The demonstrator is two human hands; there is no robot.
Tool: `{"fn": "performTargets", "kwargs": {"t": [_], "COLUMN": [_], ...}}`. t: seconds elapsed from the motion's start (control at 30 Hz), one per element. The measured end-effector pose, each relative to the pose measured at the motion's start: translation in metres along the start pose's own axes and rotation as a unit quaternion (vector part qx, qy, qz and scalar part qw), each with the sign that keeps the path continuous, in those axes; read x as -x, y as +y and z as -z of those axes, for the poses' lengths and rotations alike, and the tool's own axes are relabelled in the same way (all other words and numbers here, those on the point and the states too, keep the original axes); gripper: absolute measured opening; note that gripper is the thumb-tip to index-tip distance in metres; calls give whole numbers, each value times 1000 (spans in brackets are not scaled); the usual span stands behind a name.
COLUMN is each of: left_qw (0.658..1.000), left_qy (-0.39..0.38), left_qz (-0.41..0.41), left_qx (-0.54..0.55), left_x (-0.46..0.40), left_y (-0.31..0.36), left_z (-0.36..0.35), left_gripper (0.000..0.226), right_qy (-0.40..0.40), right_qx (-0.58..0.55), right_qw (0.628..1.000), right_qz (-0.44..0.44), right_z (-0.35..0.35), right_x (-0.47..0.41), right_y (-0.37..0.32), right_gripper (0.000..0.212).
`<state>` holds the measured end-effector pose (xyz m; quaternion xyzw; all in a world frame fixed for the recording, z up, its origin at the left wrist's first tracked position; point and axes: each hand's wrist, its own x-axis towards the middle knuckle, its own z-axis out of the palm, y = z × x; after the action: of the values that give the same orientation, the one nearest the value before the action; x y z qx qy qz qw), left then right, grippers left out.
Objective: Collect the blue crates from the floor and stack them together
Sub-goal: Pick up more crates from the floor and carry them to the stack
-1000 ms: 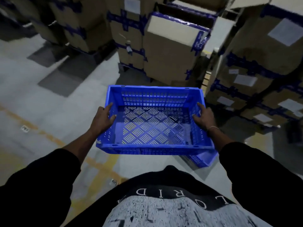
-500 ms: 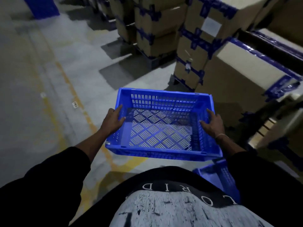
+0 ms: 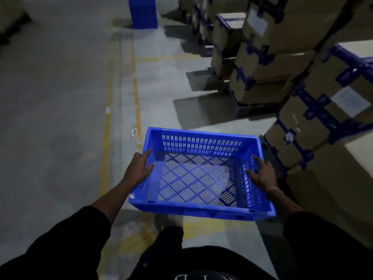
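Floor (image 3: 60,118) spreads ahead of us, grey concrete with yellow lines running toward twelve o'clock. Cardboard boxes (image 3: 272,63) banded in blue line our two to four o'clock. At twelve o'clock, well apart from us, stands what we take for the blue stack (image 3: 143,13), a tall blue ribbed block whose top is cut off. In front of our waist we carry one blue crate (image 3: 201,174), clear of the ground, its long axis running nine to three. Our left hand (image 3: 139,168) is clamped over the nine o'clock short wall, our right hand (image 3: 260,174) over the three o'clock one. Both sit equally near, so we judge the carry goes straight ahead.
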<state>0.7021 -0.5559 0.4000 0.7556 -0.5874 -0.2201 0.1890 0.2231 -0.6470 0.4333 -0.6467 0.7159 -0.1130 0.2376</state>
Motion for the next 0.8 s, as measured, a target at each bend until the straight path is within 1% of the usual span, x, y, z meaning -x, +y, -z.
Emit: {"fn": "performTargets", "kwargs": {"t": [0.1, 0.27, 0.43, 0.53, 0.63, 0.8], "left_qw": [1000, 999, 999, 998, 997, 997], "left_qy": [14, 34, 31, 48, 60, 74], "left_qz": [15, 28, 30, 37, 38, 36], "left_qx": [11, 10, 9, 4, 2, -6], "left_x": [-43, -134, -220, -270, -323, -427], "left_y": [-28, -82, -125, -144, -156, -181], "left_z": [12, 40, 82, 107, 129, 151], "left_gripper": [62, 47, 44, 36, 36, 38], "right_qy": [-15, -16, -23, -24, -26, -24], "right_qx": [3, 10, 6, 19, 7, 13], "right_qw": [1000, 999, 998, 997, 997, 995], "right_qz": [21, 50, 64, 67, 75, 101], "right_z": [-20, -55, -79, -92, -101, -119], "right_x": [-58, -148, -231, -279, -328, -435], "right_y": [-43, -124, -203, -245, -286, -347], "right_gripper": [69, 67, 60, 55, 54, 57]}}
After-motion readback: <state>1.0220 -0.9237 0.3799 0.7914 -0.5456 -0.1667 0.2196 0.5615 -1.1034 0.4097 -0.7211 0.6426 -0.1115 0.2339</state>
